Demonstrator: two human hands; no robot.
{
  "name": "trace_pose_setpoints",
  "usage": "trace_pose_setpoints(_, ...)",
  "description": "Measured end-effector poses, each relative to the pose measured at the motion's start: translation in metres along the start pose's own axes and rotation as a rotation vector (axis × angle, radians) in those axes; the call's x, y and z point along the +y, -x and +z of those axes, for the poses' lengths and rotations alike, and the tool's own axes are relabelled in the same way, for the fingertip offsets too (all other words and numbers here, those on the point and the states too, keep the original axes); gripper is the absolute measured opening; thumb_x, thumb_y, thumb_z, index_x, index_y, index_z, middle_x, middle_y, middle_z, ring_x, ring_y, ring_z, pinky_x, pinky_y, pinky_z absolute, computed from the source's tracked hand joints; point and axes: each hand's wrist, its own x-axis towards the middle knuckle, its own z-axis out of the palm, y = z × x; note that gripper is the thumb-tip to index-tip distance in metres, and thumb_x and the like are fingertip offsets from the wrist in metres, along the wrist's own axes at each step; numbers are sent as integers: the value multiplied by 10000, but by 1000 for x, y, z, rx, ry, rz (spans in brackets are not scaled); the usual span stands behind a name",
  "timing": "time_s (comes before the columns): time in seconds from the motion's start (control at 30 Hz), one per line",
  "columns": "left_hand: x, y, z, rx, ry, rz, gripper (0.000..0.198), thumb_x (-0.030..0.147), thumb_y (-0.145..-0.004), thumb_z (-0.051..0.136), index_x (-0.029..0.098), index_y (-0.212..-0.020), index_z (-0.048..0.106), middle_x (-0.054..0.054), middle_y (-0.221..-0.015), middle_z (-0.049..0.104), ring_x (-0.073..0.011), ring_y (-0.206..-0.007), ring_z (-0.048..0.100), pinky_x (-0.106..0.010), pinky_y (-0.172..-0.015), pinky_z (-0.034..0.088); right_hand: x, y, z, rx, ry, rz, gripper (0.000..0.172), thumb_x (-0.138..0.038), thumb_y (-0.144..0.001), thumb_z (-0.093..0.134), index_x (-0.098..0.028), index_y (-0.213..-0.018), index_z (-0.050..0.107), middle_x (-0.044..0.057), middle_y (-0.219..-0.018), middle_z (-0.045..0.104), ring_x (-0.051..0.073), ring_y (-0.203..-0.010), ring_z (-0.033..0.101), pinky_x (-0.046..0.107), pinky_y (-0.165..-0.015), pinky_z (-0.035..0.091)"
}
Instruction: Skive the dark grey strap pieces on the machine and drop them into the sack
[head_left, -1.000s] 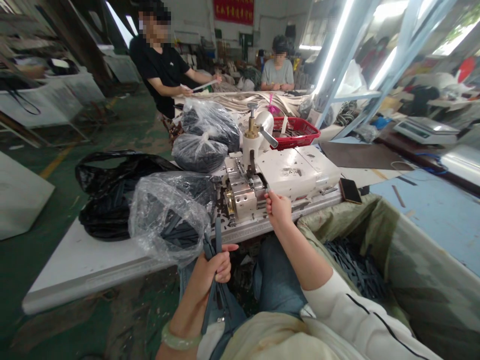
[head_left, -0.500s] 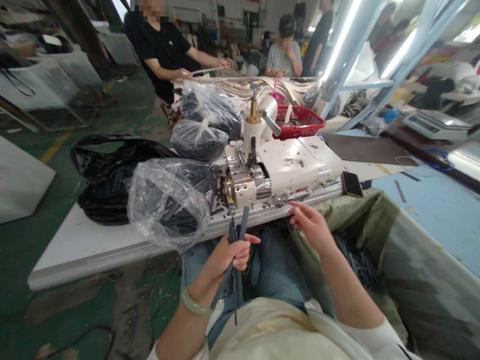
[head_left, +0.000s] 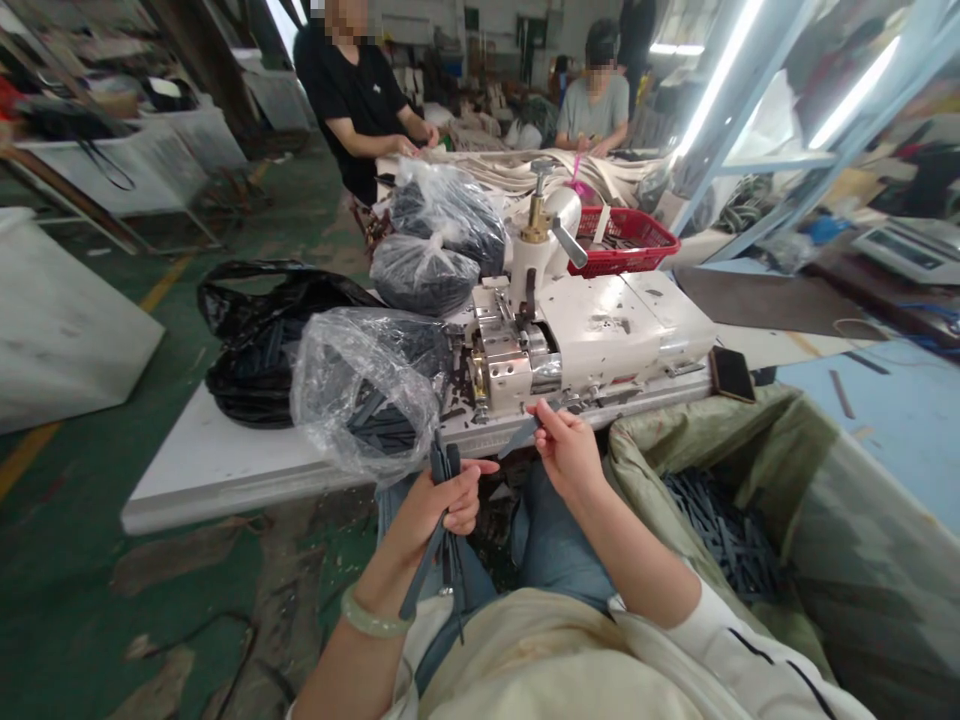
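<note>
1. Fingers of the left hand [head_left: 439,505] curl shut around a bundle of dark grey strips [head_left: 446,465], with the thumb lying across the front. A pale green jade bangle [head_left: 375,615] sits on that wrist.
2. On the right hand [head_left: 566,450], the thumb and forefinger pinch together on a single dark grey strip [head_left: 521,435], and the other fingers bend loosely inward. The two hands are near each other but apart.
3. The pinched strip points from the fingertips toward the front of the white industrial machine [head_left: 600,330], at about the level of the machine's base. I cannot tell whether its far end touches anything.
4. The bundle stands just below and left of the machine's front edge, above the person's jeans [head_left: 555,540]. Its strips are narrow and flat, some sticking up above the fist and others hanging below it.
5. Left of the machine, a clear plastic bag of dark strips [head_left: 360,390] and a black plastic bag [head_left: 262,350] lie on a white table [head_left: 217,480].
6. Right of the machine, a phone [head_left: 731,375] lies on the table edge. Below it, a fabric-lined bin [head_left: 750,470] holds a loose heap of dark strips [head_left: 712,530].
7. Beyond the machine stand a red basket [head_left: 626,240] and two co-workers, one in a black T-shirt [head_left: 360,100] and one in a grey T-shirt [head_left: 596,110].
</note>
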Motion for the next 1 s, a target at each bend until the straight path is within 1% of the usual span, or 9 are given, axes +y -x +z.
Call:
trace_pose_setpoints(0.23,-1,-9,24,102,-87,104,269,337,-721,769,115,-800,640,111,-422,349,-18,-339,294,-166,-378,235,6,10,-2,-30,22,36,301,-351,-606,854,-116,-616,665,22,-707,698,8,-415,490,92,-371,430)
trace_pose_setpoints(0.37,-1,-8,22,167,-77,155,263,318,-693,781,136,-749,600,114,-410,357,-16,-334,295,-159,-378,236,6,13,-14,-168,43,109,278,-364,-630,845,-137,-750,739,-1,-590,647,54,-483,567,121,-467,517)
trace_pose_setpoints(0.43,1,-7,20,209,-67,188,286,320,-670,795,146,-755,583,115,-413,365,-17,-334,298,-156,-376,236,5,15,-23,-251,82,87,265,-354,-634,845,-168,-803,760,5,-638,659,82,-545,611,159,-522,552)
trace_pose_setpoints(0.6,7,-7,18,233,-27,184,343,320,-633,814,145,-799,570,119,-419,371,-16,-335,291,-148,-366,226,-2,25,-38,-534,456,-322,73,-275,-742,768,-257,-812,782,49,-920,679,164,-771,654,310,-709,583)
trace_pose_setpoints(0.67,8,-8,19,229,4,194,332,294,-637,806,159,-788,544,124,-418,366,-16,-334,286,-144,-366,227,-6,30,-41,-652,649,-458,135,-222,-797,707,-291,-886,782,61,-961,680,181,-831,647,332,-749,569)
trace_pose_setpoints(0.73,8,-10,21,227,19,215,316,269,-646,792,170,-766,516,125,-419,363,-17,-335,285,-144,-368,233,-6,35,-43,-735,723,-500,200,-195,-825,666,-318,-940,772,63,-1039,677,184,-855,647,340,-766,563)
trace_pose_setpoints(0.83,10,-10,26,254,10,248,299,244,-649,771,174,-739,494,120,-427,372,-19,-339,295,-149,-368,240,1,39,-46,-714,622,-384,269,-203,-801,695,-316,-1042,738,65,-1201,645,206,-980,648,368,-856,546)
trace_pose_setpoints(0.93,13,-8,30,304,0,262,296,235,-632,762,177,-727,487,122,-427,363,-23,-344,297,-153,-368,244,12,40,-48,-626,339,-107,503,-202,-752,750,-302,-1229,627,76,-1300,611,204,-1069,645,388,-948,506)
trace_pose_setpoints(1.0,15,-7,30,329,-15,261,296,235,-626,759,180,-712,481,123,-424,355,-24,-345,294,-156,-368,245,18,41,-50,-582,187,53,550,-177,-712,778,-284,-1227,619,79,-1263,643,192,-1078,649,365,-957,497)
